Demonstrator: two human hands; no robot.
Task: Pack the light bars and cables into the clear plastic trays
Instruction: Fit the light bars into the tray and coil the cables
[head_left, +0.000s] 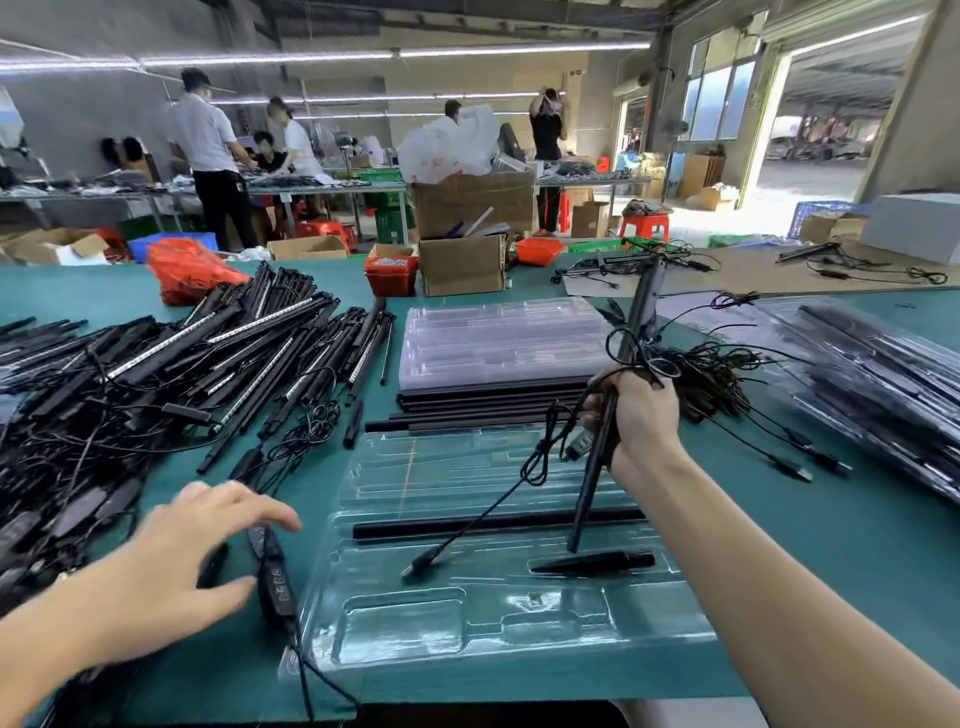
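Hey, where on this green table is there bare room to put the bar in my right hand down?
Bare green table lies right of the open clear tray, before the packed trays. A smaller strip lies between that tray and the left hand. Crowded: the light bar pile at left, and the tray stack behind.

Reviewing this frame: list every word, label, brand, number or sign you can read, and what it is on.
No text in this view is legible.
White plastic bag on the far carton: red print, too blurred to read.
Black controller by the left hand: small button marks, too small to read.
Cardboard boxes: no readable print.
Clear plastic tray: no lettering seen.
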